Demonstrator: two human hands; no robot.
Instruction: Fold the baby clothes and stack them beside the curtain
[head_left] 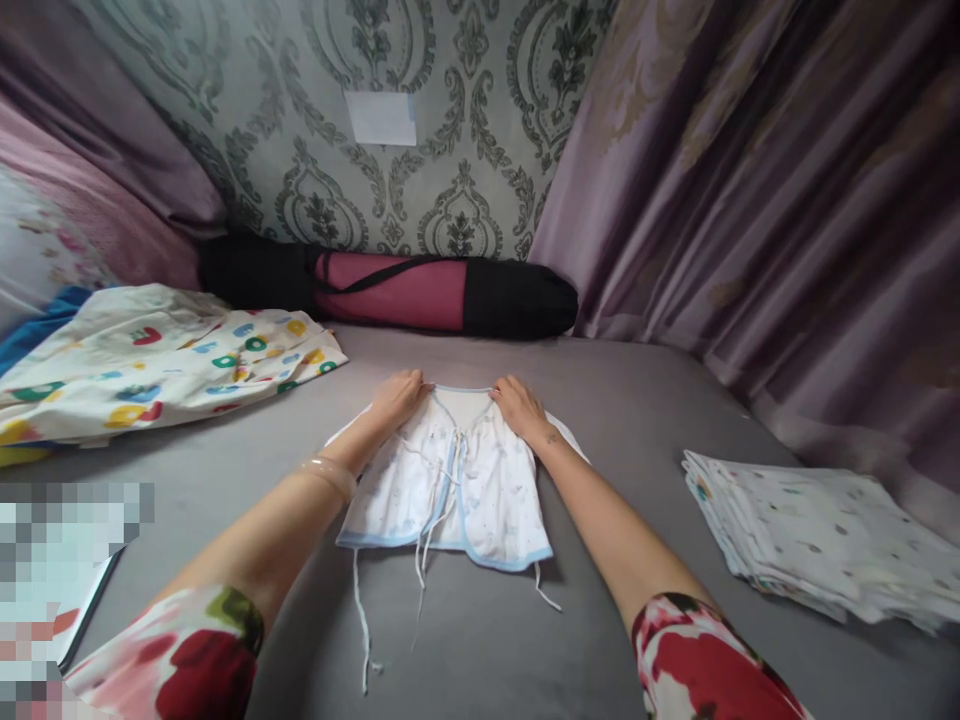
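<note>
A small white baby shirt (450, 480) with light blue trim and loose tie strings lies flat on the grey mattress (615, 420) in front of me. My left hand (397, 395) rests on its far left shoulder with the fingers curled onto the cloth. My right hand (517, 402) presses on the far right shoulder in the same way. Both forearms reach out over the shirt's sides. A clear bangle (328, 475) sits on my left wrist.
A stack of folded white patterned cloths (817, 535) lies at the right. A letter-printed cloth (157, 355) is spread at the left. A rolled maroon mat in a black bag (390, 285) lies along the wall. Purple curtains (787, 220) hang at the right.
</note>
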